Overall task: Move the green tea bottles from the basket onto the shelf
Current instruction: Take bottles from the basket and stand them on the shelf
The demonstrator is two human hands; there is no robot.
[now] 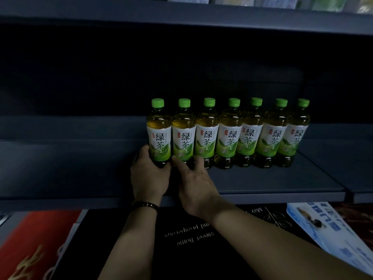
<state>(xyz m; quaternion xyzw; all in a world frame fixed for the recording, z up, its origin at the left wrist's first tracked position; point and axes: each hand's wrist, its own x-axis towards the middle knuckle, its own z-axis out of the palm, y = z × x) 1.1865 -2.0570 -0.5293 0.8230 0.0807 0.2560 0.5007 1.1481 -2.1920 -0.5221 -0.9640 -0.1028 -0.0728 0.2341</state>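
Observation:
Several green tea bottles (pixel 230 136) with green caps and white-green labels stand upright in one row on the dark grey shelf (pixel 272 182). My left hand (pixel 149 176) grips the base of the leftmost bottle (pixel 159 136); a dark band is on that wrist. My right hand (pixel 193 184) reaches in beside it, with thumb and forefinger on either side of the base of the second bottle (pixel 183 138). Both bottles stand on the shelf board. The basket is out of view.
The shelf board left of the row (pixel 70 168) is bare, and a strip lies free in front of the bottles. Another shelf (pixel 181 15) hangs overhead with packaged goods. Below the shelf edge lie a black box (pixel 181 249), a red box (pixel 30 249) and a blue-white pack (pixel 327 229).

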